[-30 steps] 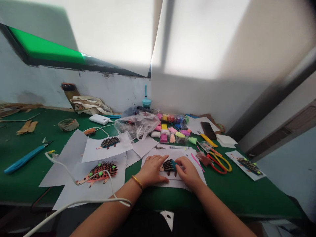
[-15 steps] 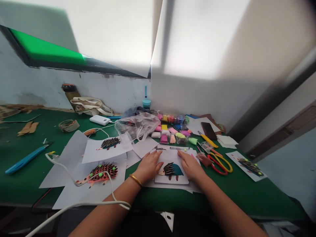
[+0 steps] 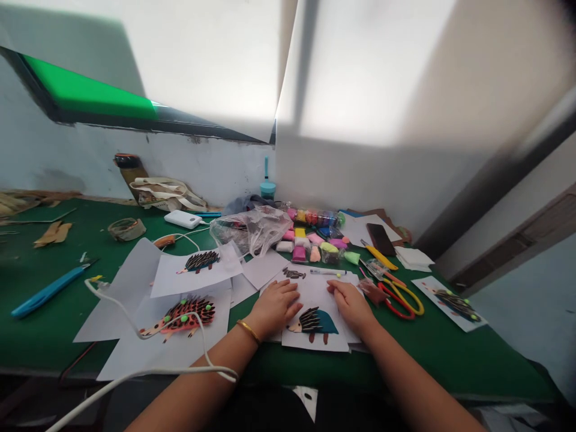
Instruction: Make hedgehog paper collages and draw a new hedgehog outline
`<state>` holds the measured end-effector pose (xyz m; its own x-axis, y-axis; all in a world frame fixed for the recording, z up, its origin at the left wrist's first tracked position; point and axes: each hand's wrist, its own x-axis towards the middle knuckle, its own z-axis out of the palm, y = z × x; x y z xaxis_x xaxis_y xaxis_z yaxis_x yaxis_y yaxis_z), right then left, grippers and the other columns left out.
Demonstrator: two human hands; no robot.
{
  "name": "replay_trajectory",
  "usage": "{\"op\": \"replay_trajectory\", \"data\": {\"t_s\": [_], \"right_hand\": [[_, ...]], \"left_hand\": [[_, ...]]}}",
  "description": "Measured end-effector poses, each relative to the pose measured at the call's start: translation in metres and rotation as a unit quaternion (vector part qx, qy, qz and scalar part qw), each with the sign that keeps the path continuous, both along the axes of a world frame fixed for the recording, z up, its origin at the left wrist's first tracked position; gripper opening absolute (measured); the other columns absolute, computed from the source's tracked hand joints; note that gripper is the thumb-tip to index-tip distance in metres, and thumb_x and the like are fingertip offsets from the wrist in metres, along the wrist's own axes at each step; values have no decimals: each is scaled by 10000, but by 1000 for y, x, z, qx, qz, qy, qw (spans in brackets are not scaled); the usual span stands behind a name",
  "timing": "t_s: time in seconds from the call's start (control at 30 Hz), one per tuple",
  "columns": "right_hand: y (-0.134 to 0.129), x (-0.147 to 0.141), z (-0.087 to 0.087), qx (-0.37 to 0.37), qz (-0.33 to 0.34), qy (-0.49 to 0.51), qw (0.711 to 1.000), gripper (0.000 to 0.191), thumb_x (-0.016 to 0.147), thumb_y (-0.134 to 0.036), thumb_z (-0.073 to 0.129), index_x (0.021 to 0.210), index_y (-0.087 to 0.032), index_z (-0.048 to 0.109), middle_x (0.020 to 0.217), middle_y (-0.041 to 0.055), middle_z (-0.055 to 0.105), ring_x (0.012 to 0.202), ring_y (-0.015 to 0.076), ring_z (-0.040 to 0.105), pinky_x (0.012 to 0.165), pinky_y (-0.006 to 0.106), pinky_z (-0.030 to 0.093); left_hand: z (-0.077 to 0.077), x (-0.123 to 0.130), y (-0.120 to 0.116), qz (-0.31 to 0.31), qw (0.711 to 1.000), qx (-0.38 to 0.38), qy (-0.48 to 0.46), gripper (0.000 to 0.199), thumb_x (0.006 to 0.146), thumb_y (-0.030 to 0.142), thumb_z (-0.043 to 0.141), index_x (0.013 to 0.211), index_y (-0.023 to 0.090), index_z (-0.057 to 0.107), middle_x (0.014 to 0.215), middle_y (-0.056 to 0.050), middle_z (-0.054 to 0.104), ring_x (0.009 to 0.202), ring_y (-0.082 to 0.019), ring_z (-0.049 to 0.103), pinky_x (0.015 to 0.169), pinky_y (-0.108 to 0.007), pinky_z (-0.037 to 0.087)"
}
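Head view: the hedgehog sheet lies flat on the green table, between two bare hands. The left hand, its grip released, rests palm down at the sheet's left edge, fingers spread. The right hand, likewise released, lies on paper at the sheet's right, fingers loosely bent. Left of the sheet, beyond the left hand, a white cable crosses a pink hedgehog picture. Right of the sheet lie red-and-yellow scissors. Just beyond its top are small dark strips and a pen. Farther beyond the sheet come coloured clay packs; a clear bag lies beyond and left, a phone beyond and right. Farthest, beyond the sheet, a blue cup stands near the wall.
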<state>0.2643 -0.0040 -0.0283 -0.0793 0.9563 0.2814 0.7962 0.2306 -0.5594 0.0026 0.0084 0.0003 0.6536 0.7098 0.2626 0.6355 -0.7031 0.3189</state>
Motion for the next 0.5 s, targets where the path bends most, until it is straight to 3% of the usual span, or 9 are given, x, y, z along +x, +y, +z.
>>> {"op": "replay_trajectory", "data": {"t_s": [0.17, 0.33, 0.5], "right_hand": [[11, 3, -7, -9, 6, 27, 1000, 397, 900, -253, 374, 1194, -187, 632, 1063, 63, 689, 1040, 221, 590, 949, 386, 444], [26, 7, -7, -24, 3, 46, 999, 395, 896, -239, 373, 1182, -179, 639, 1038, 69, 698, 1001, 217, 615, 914, 387, 469], [43, -10, 16, 12, 44, -92, 995, 283, 876, -212, 483, 1047, -222, 709, 1073, 65, 702, 1029, 239, 598, 913, 392, 443]], "left_hand": [[-5, 0, 4, 16, 999, -18, 21, 335, 954, 405, 441, 1217, 251, 580, 1361, -49, 557, 1315, -248, 432, 1110, -468, 293], [-3, 2, 12, 27, 999, -32, 21, 334, 973, 357, 390, 1204, 238, 598, 1357, -49, 564, 1304, -236, 446, 1112, -461, 296], [-3, 3, 13, 34, 999, -34, 11, 322, 962, 324, 404, 1188, 240, 618, 1341, -44, 579, 1299, -234, 454, 1118, -451, 301]]}}
